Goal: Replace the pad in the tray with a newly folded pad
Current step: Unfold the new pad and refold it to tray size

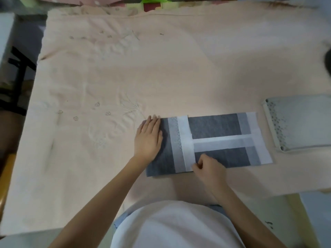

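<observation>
Lying flat in the lower centre of the frame, the grey-and-white folded pad rests on a peach cloth covering the bench. The left hand presses its left end with straight fingers. The right hand seems to pinch the near edge. At right sits the tray.

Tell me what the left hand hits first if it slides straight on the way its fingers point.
Nothing, it seems: the left hand lies flat on the pad's left end, fingers pointing away, with only bare peach cloth beyond.
</observation>
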Demonstrator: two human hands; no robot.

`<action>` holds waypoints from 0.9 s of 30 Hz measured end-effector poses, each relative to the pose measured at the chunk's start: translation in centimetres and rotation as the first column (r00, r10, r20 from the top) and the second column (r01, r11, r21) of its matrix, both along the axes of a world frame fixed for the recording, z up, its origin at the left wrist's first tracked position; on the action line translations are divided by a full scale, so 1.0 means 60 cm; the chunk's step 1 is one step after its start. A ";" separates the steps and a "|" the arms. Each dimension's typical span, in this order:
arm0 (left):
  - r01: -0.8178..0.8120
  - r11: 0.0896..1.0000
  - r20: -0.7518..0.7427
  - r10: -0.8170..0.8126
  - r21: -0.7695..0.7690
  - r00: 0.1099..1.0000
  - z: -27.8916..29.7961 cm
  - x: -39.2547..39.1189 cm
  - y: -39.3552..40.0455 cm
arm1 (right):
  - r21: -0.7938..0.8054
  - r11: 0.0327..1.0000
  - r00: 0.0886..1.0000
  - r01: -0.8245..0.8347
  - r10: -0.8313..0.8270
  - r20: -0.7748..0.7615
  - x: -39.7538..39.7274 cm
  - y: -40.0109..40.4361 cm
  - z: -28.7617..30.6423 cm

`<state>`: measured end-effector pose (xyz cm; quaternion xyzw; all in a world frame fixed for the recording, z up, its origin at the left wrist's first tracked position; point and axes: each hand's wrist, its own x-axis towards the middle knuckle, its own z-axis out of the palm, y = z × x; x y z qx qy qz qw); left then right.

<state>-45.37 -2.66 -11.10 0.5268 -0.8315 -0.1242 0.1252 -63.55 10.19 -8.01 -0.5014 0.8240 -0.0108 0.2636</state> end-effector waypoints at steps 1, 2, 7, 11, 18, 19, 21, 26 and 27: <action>0.000 1.000 0.046 0.000 -0.003 0.999 -0.012 0.011 0.011 | -0.096 0.993 0.995 -0.064 0.056 -0.083 0.008 -0.008 0.004; -0.007 1.000 0.078 0.007 -0.001 0.997 -0.024 0.018 0.018 | -0.187 0.973 0.984 -0.137 0.111 -0.141 0.019 -0.020 0.006; -0.037 0.998 0.111 0.031 0.054 0.993 -0.048 0.027 0.021 | -0.328 0.837 0.899 -0.437 0.392 -0.196 0.080 -0.110 -0.009; 0.018 0.996 0.143 -0.030 0.088 0.989 -0.055 0.032 0.019 | -0.152 0.770 0.776 -0.620 0.573 -0.264 0.117 -0.164 -0.045; 0.018 0.995 0.108 -0.029 0.098 0.994 -0.049 0.030 0.017 | -0.126 0.749 0.748 -0.650 0.602 -0.279 0.132 -0.193 -0.084; 0.014 0.996 0.104 -0.023 0.092 0.994 -0.048 0.030 0.017 | -0.146 0.749 0.755 -0.646 0.599 -0.268 0.129 -0.192 -0.086; 0.008 0.997 0.097 -0.015 0.075 0.995 -0.049 0.030 0.017 | -0.181 0.755 0.772 -0.630 0.585 -0.248 0.122 -0.190 -0.089; -0.003 0.997 0.121 -0.006 0.078 0.993 -0.057 0.031 0.015 | -0.239 0.809 0.840 -0.538 0.489 -0.234 0.089 -0.185 -0.097; -0.006 0.997 0.126 -0.004 0.080 0.992 -0.057 0.030 0.015 | -0.239 0.818 0.847 -0.524 0.471 -0.246 0.078 -0.184 -0.099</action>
